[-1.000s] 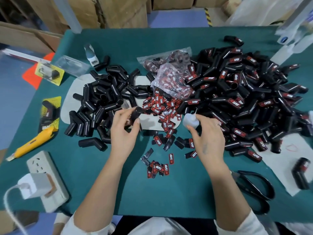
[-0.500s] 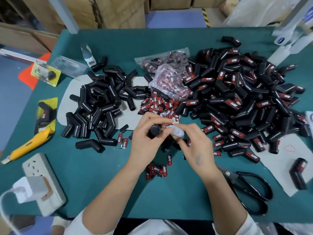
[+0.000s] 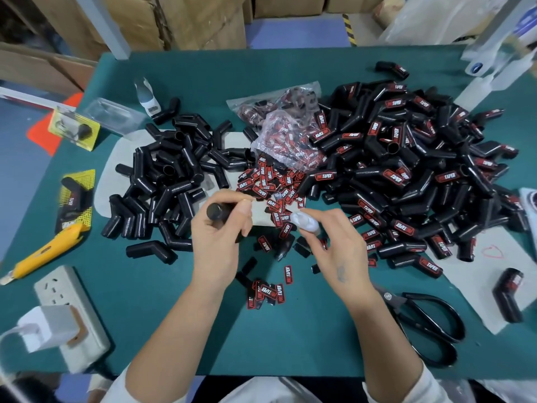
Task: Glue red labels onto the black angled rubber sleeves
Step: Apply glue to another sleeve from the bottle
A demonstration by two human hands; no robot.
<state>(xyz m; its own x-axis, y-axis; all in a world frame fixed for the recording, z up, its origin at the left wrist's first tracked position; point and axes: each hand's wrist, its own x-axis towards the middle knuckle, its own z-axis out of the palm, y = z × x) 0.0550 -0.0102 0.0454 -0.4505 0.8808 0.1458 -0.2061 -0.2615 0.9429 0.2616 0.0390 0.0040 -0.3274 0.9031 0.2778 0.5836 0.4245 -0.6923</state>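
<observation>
**Q:** Firstly, what do the fingers (image 3: 243, 205) hold?

**A:** Left hand (image 3: 219, 242): fingers and thumb curled round one bare black sleeve (image 3: 216, 212), its open round end toward the camera. Right hand (image 3: 338, 251): fingers pinching a small whitish glue bottle (image 3: 305, 222), which points left toward the sleeve.

**Q:** Which relation governs the coming move?

**A:** The held sleeve lies left of the bottle, apart from it, with bare tabletop (image 3: 174, 315) between. Its long axis appears to run away from the camera, though the palm hides most of its length. The right hand is nearer the loose red labels (image 3: 270, 184), which lie just beyond and between both hands. By judgement, glue goes onto the sleeve before a label is picked.

**Q:** And farther out?

**A:** Unlabelled sleeves (image 3: 171, 181) are heaped to the left; labelled sleeves (image 3: 406, 170) form the larger heap to the right. A clear bag of labels (image 3: 287, 141) rests between the heaps. A small cluster of labels (image 3: 267, 292) lies nearer the person.

**Q:** Legible writing?

**A:** Labels read "TAPER" in white on red; the shorter word before it is too small to read. Also shown: scissors (image 3: 430, 324), yellow utility knife (image 3: 46, 254), power strip (image 3: 66, 303).
</observation>
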